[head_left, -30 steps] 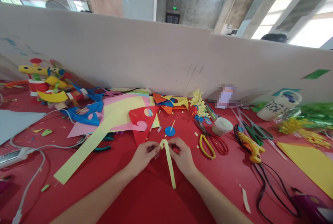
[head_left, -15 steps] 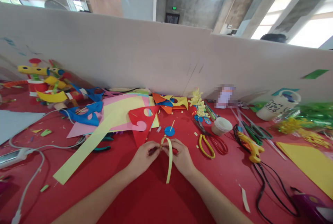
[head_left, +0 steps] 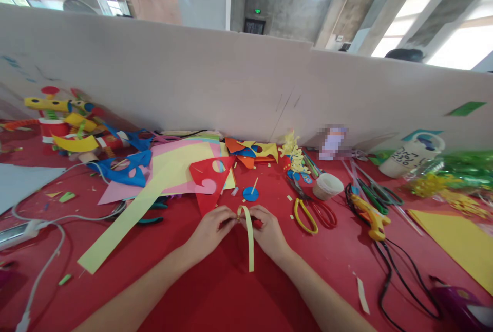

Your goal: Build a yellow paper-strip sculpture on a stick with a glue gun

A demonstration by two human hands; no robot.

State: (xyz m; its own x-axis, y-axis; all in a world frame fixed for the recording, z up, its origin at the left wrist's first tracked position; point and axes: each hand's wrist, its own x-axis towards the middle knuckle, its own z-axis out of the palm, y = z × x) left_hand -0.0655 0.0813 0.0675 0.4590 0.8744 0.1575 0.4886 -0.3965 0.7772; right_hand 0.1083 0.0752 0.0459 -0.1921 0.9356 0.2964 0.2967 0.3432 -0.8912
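Observation:
Between my two hands a narrow pale-yellow strip (head_left: 250, 242) arches up from the fingertips and hangs down toward me. My left hand (head_left: 214, 230) pinches the coiled end of the strip at a small point; what lies inside that coil is too small to make out. From the other side my right hand (head_left: 267, 232) grips the same end, thumb and fingers pressed together. Just beyond the fingertips lies a blue disc (head_left: 250, 195) with a thin stick standing on it. A red cut-out sheet (head_left: 208, 180) rests past my left hand.
Yellow-handled scissors (head_left: 306, 217), red-handled scissors (head_left: 325, 215) and a small white cup (head_left: 327, 186) lie to the right, before a yellow glue gun (head_left: 372, 216) with a black cord. A long yellow-green strip (head_left: 123, 229) and white cable (head_left: 69, 217) are left. A pale partition (head_left: 192, 80) stands behind.
The hanging end of the strip has swung slightly to the right. Both hands keep their pinch in nearly the same place.

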